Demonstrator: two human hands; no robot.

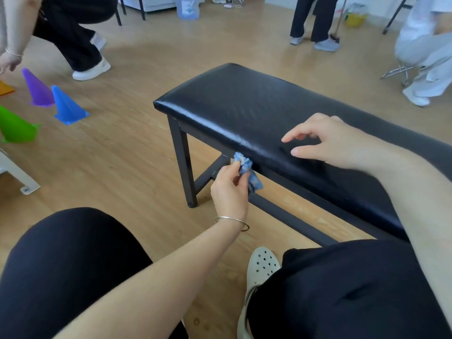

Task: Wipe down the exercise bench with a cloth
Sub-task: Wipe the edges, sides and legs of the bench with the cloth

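Observation:
The exercise bench [234,106] has a shiny black padded top and dark metal legs, and it runs from centre to the right edge. My left hand [230,189] grips a crumpled blue-and-white cloth [247,171] against the near side edge of the padding, just under the top. My right hand [327,140] hovers over or rests on the near part of the bench top, fingers spread and loosely bent, holding nothing.
Purple [36,88], blue [67,106] and green [14,128] cones stand on the wooden floor at left. Other people stand or crouch at the back left, back centre and right. A water jug [187,7] sits at the back. My knees fill the foreground.

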